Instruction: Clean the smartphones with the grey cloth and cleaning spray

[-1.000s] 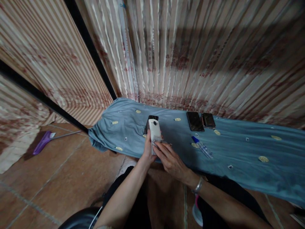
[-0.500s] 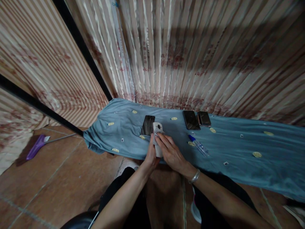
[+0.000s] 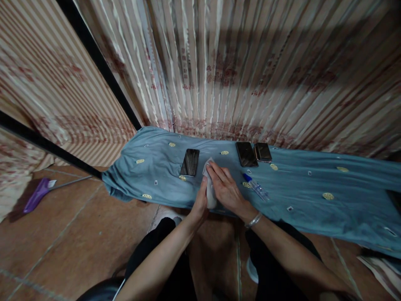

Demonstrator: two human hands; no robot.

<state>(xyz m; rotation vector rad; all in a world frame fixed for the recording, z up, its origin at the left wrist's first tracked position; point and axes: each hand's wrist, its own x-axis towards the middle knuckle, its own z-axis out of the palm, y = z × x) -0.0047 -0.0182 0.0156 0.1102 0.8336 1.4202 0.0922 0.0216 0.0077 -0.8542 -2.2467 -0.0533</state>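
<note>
My left hand (image 3: 200, 202) is closed round the edge of a white phone (image 3: 211, 200), which is held upright-tilted over the near edge of the blue-covered surface. My right hand (image 3: 226, 189) presses a pale grey cloth (image 3: 207, 165) against the phone's upper end, fingers together. Cloth and fingers hide the phone's camera end. Just beyond my left hand lies a dark-screened phone (image 3: 189, 162). To the right of my right hand a clear bottle with a blue cap (image 3: 257, 187) lies on its side.
A larger dark phone (image 3: 246, 154) and a small stack of phones (image 3: 263, 151) lie at the back of the blue cloth cover (image 3: 300, 184). Striped curtains (image 3: 219, 75) hang behind. A black pole (image 3: 103, 71) and a purple broom (image 3: 37, 195) are at left.
The cloth and my right fingers have moved up over the phone's camera end, which showed before. My left hand keeps its hold. The whole view has shifted slightly.
</note>
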